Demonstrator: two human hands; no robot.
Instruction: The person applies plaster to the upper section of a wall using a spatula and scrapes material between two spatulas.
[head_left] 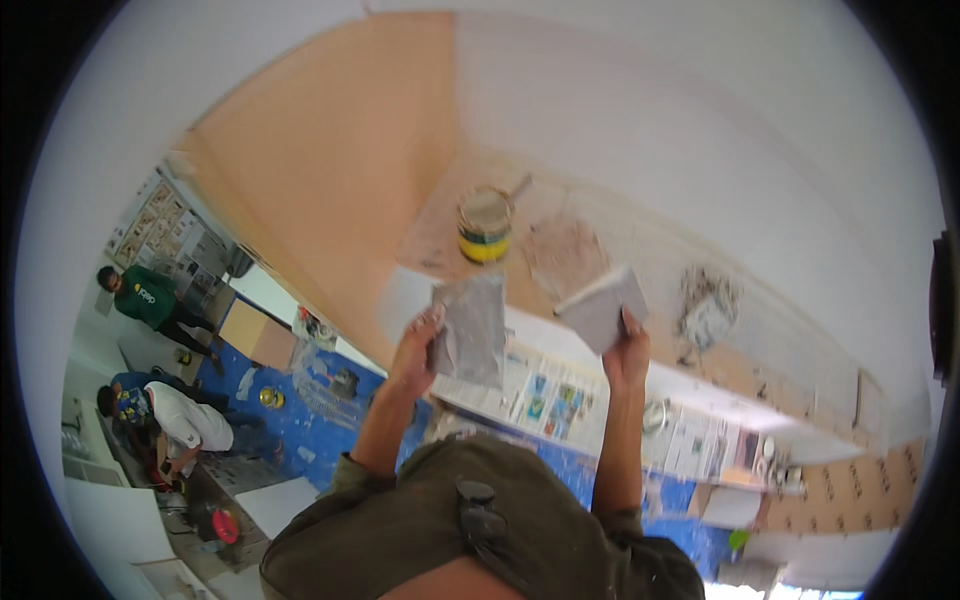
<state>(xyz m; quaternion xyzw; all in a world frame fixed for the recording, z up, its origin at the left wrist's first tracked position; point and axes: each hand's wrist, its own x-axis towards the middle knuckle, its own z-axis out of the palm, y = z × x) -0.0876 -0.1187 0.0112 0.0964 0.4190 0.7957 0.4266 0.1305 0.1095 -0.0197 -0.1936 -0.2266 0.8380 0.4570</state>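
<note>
My left hand (418, 348) grips a flat, rectangular grey putty blade (471, 328) by its left edge, its face smeared. In my right hand (627, 352) is a second grey putty blade (604, 308), tilted, with a pale strip along its upper edge. The two blades are apart, both raised in front of a shelf. On that shelf (640, 235), just beyond the blades, stands an open tin (485, 228) with a yellow and dark label; a tool's handle seems to stick out beside its rim. A brownish stained patch (565, 252) lies right of the tin.
A crumpled whitish piece (710, 320) lies farther right on the shelf. Newspaper (550, 398) covers a lower surface. A tan panel (340, 150) rises at left. Blue sheeting (340, 425) covers the floor. Another person (150, 298) stands far left; others (190, 420) work below.
</note>
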